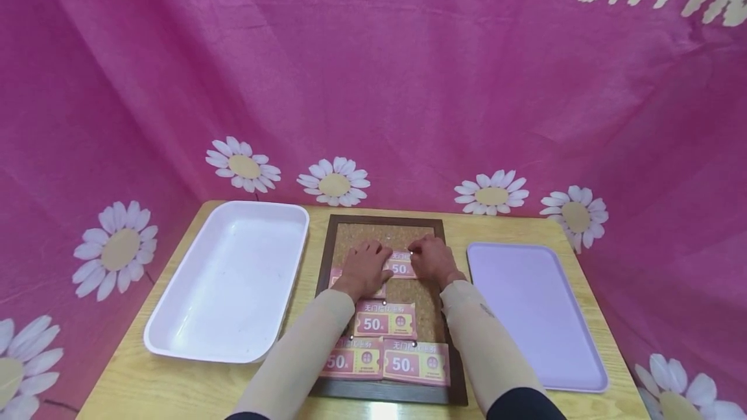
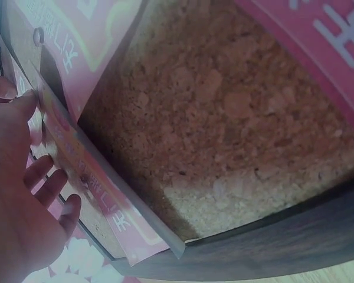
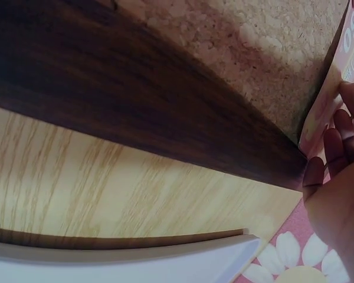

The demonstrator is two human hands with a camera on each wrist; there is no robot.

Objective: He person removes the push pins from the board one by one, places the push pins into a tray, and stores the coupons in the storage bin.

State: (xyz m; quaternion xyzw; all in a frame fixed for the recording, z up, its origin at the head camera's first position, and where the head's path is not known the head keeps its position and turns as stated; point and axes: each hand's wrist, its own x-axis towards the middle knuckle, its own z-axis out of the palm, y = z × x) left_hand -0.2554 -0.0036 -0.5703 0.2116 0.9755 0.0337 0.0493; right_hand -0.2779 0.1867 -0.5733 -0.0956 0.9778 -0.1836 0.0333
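Note:
A framed cork board (image 1: 408, 291) lies on the table, bearing several pink and yellow coupons, each printed with a 50. My left hand (image 1: 364, 269) rests over the board's upper left, its fingers spread and its thumb beside the left edge of the top coupon (image 1: 400, 268). In the left wrist view the thumb (image 2: 25, 105) touches a coupon's edge. On the other side, my right hand (image 1: 433, 260) has curled fingers at the top coupon's upper right, pinching a small pale pushpin (image 1: 412, 252). Its thumb (image 3: 351, 94) lies against the coupon in the right wrist view.
To the left stands a deep white tray (image 1: 230, 284); a flat lilac tray (image 1: 533, 316) lies to the right. Lower coupons (image 1: 385, 321) are fixed with pins. A pink curtain with daisies (image 1: 373, 83) hangs behind the wooden table (image 1: 122, 381).

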